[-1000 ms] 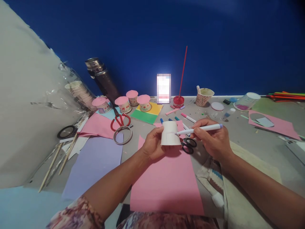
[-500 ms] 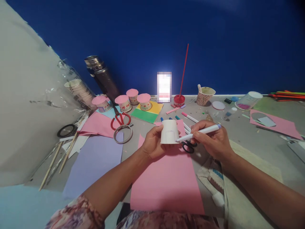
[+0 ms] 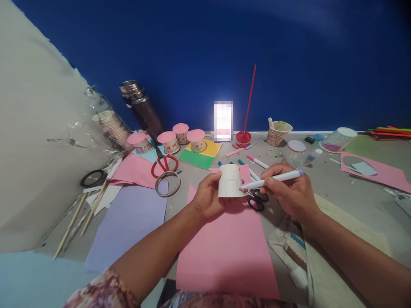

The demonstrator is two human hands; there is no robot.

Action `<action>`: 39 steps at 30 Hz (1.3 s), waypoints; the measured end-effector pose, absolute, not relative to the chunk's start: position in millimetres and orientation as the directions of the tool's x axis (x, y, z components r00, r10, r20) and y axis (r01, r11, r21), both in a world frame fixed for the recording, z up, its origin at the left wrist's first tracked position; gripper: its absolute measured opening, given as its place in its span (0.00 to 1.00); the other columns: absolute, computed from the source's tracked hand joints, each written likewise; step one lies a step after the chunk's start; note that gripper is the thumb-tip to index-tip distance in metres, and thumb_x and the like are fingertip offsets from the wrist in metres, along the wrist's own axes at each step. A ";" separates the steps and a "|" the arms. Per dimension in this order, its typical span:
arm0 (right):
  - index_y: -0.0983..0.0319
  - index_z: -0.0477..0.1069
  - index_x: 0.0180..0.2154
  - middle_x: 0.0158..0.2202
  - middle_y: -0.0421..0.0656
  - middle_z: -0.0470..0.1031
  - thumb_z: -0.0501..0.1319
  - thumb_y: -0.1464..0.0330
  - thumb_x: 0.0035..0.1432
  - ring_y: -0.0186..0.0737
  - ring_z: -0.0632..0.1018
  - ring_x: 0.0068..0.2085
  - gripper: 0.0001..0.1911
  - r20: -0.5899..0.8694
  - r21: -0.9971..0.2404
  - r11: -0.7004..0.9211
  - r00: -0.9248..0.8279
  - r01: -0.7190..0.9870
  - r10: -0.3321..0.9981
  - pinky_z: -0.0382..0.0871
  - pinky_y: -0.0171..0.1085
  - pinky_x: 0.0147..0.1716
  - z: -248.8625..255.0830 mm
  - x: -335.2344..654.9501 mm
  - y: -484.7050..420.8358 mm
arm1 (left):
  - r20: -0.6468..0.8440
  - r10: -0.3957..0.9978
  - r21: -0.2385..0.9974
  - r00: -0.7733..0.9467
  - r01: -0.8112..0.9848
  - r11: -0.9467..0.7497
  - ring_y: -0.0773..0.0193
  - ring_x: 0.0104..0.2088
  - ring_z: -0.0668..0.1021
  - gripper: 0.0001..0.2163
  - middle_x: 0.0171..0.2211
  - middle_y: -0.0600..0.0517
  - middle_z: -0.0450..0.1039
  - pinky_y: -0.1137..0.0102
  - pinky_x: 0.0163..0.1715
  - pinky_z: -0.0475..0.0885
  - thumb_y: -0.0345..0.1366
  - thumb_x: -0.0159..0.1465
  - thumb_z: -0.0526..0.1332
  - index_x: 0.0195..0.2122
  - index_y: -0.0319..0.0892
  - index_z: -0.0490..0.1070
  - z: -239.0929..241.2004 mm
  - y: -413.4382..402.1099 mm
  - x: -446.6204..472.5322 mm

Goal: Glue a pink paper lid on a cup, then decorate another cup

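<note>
The left hand [image 3: 208, 196] holds a small white cup [image 3: 229, 183] upside down, thumb at its side. The cup is up above a big pink sheet [image 3: 224, 252]. The right hand [image 3: 290, 190] pinches a white marker [image 3: 272, 179] between thumb and fingers. The marker's tip is by the side of the cup, low down; it seems to touch, but that is hard to see. Black scissors [image 3: 257, 200] lie near the marker. Farther back are four little cups [image 3: 197, 142] with pink tops.
</note>
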State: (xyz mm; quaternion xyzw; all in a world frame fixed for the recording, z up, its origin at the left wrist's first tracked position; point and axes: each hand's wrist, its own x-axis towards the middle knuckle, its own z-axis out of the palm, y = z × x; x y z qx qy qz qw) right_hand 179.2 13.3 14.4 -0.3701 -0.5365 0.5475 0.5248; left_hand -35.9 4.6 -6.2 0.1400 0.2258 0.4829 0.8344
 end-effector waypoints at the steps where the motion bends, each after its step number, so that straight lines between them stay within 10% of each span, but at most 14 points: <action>1: 0.57 0.80 0.32 0.23 0.39 0.77 0.76 0.56 0.57 0.33 0.75 0.22 0.13 0.156 -0.976 0.123 -0.187 -0.178 0.970 0.71 0.31 0.20 15.7 178.4 12.2 | -0.242 0.872 0.454 0.425 -0.745 0.489 0.49 0.40 0.84 0.20 0.40 0.39 0.82 0.56 0.45 0.77 0.39 0.63 0.63 0.53 0.33 0.75 -5.8 4.5 -35.8; 19: 0.59 0.80 0.30 0.22 0.40 0.76 0.76 0.55 0.56 0.34 0.76 0.22 0.15 0.115 -0.983 0.073 -0.257 -0.166 0.960 0.72 0.31 0.19 19.5 178.0 11.5 | -0.256 0.878 0.484 0.405 -0.732 0.479 0.47 0.39 0.84 0.20 0.39 0.38 0.82 0.53 0.43 0.79 0.40 0.64 0.62 0.53 0.33 0.75 -4.2 4.9 -35.5; 39: 0.57 0.78 0.32 0.23 0.39 0.76 0.78 0.59 0.51 0.35 0.75 0.24 0.14 0.164 -0.963 0.169 0.039 -0.208 0.986 0.67 0.33 0.21 29.9 184.4 25.1 | -0.306 0.910 0.561 0.279 -0.720 0.409 0.48 0.38 0.85 0.22 0.38 0.40 0.82 0.52 0.43 0.81 0.43 0.66 0.66 0.56 0.33 0.72 -8.9 3.4 -35.7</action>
